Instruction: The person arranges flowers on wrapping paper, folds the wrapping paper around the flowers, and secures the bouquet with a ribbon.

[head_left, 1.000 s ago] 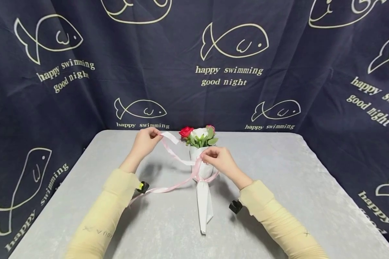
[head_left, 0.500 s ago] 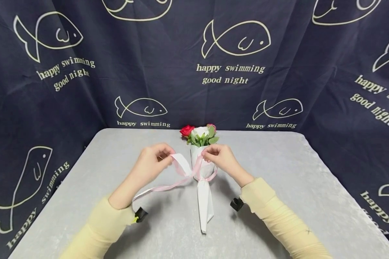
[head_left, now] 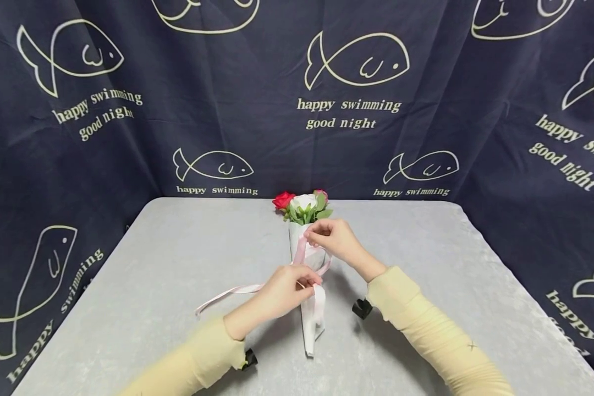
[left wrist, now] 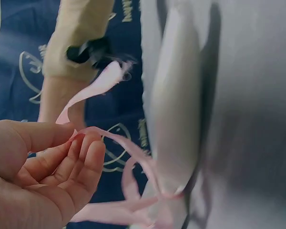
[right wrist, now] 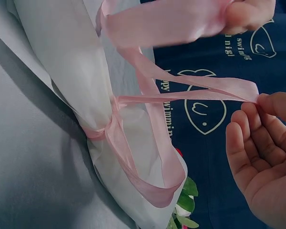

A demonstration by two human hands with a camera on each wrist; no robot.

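Note:
A bouquet wrapped in white paper (head_left: pixel 295 235) lies on the table, with a red rose (head_left: pixel 283 199), a white rose (head_left: pixel 304 202) and green leaves at its far end. Pink ribbon (right wrist: pixel 163 148) is tied around the narrow part of the wrapping. My right hand (head_left: pixel 335 240) pinches a raised loop of that ribbon between thumb and forefinger, over the upper paper. Nearer to me, my left hand (head_left: pixel 289 289) pinches the ribbon close to one end, and its short tail hangs over the lower wrapping. In the right wrist view a wide loop stands open beside the knot.
Another ribbon tail (head_left: pixel 218 297) trails left across the grey table cover (head_left: pixel 203 242). A dark curtain (head_left: pixel 277 126) with fish drawings hangs behind and at both sides. Black wrist devices (head_left: pixel 362 309) sit at both sleeves.
My left hand has come from the upper left, down and right across the bouquet, carrying the ribbon end to the lower wrapping. My right hand keeps its pinch in nearly the same place.

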